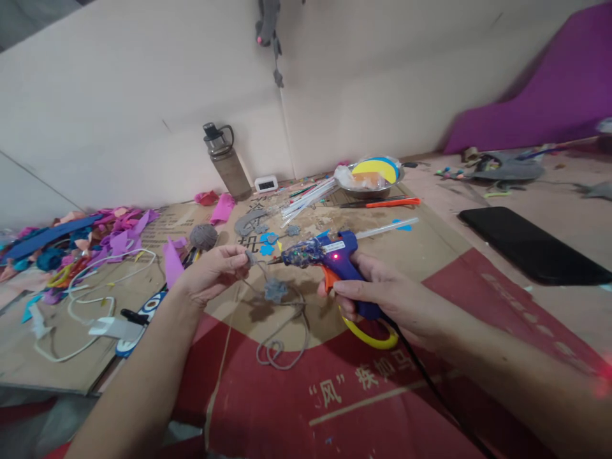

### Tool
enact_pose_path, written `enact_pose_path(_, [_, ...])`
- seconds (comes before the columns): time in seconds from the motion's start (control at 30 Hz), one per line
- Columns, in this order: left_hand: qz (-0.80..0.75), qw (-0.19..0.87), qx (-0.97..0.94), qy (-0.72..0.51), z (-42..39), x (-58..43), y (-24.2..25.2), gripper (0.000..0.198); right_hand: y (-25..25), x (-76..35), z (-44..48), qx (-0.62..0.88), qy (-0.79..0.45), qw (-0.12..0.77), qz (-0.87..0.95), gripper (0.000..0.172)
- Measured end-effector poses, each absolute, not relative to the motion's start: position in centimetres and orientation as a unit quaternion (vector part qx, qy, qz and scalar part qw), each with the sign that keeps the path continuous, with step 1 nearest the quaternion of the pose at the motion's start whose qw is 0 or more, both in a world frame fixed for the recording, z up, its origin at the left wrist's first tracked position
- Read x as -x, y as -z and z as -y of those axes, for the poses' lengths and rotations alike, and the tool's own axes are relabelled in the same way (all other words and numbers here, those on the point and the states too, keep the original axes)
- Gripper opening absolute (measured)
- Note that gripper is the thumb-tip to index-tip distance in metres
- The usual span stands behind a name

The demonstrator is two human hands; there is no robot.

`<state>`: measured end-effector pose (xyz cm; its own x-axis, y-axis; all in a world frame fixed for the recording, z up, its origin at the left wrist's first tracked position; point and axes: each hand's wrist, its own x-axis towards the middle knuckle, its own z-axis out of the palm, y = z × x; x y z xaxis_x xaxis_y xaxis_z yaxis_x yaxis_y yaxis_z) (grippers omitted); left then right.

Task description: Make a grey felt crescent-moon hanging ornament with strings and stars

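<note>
My right hand (363, 287) grips a blue hot glue gun (342, 255) by its handle, fingers at the orange trigger; a red light glows on its side and a clear glue stick (387, 227) sticks out behind. The nozzle points left, close to a small grey felt piece (250, 257) pinched between the fingertips of my left hand (215, 271). Whether the nozzle touches the felt I cannot tell. Grey yarn (287, 368) runs from that piece and lies looped on the cardboard. A grey felt flower (276, 290) hangs or rests just below the nozzle.
Yellow-handled scissors (370, 336) lie under my right hand. Further back are a grey yarn ball (204, 237), a bottle (229, 166), white glue sticks (308, 201) and a metal bowl (368, 189). A black phone (533, 245) lies right; felt scraps (109, 236) and a charger (119, 329) left.
</note>
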<state>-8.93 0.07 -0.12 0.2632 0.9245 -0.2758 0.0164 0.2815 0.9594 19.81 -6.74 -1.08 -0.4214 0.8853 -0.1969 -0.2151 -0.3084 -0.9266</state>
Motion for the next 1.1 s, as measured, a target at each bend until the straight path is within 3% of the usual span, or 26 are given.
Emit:
enact_pose_path(0.3, [-0.405,0.69,-0.437,-0.411,0.4,7.2,0.7,0.035,0.3,-19.4,7.6,0.367,-0.72,0.404,0.429,0.019])
enact_pose_path(1.1, [-0.399,0.697,-0.416,-0.427,1.2,5.8,0.9,0.038,0.1,-19.2,7.9,0.365,-0.72,0.407,0.427,0.027])
